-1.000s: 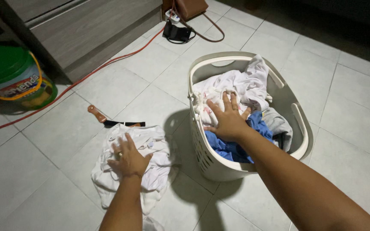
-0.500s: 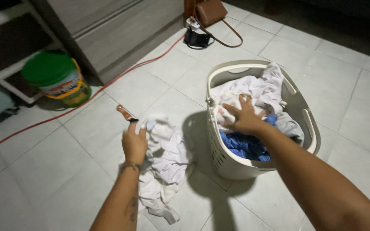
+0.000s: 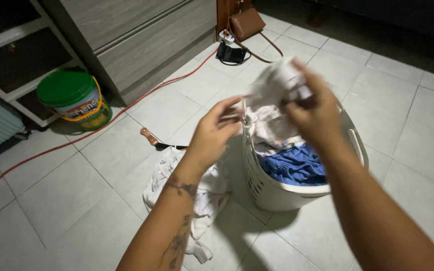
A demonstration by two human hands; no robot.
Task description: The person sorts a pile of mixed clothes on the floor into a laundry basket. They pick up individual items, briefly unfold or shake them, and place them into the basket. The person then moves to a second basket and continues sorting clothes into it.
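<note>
On the tiled floor (image 3: 66,200) stood a basket (image 3: 272,188) of laundry. Both hands had risen from the piles: the right hand (image 3: 315,113) gripped a white cloth (image 3: 277,83) above the basket, while the left hand (image 3: 214,133) pinched its edge, fingers narrow. Another white garment (image 3: 207,185) lay dropped beside the basket.

Pale grey square floor tiles (image 3: 418,150) fill the dim room. A grey wooden drawer cabinet (image 3: 141,40) stands upper left, beside a white open shelf (image 3: 11,45); far corner lies dark.
</note>
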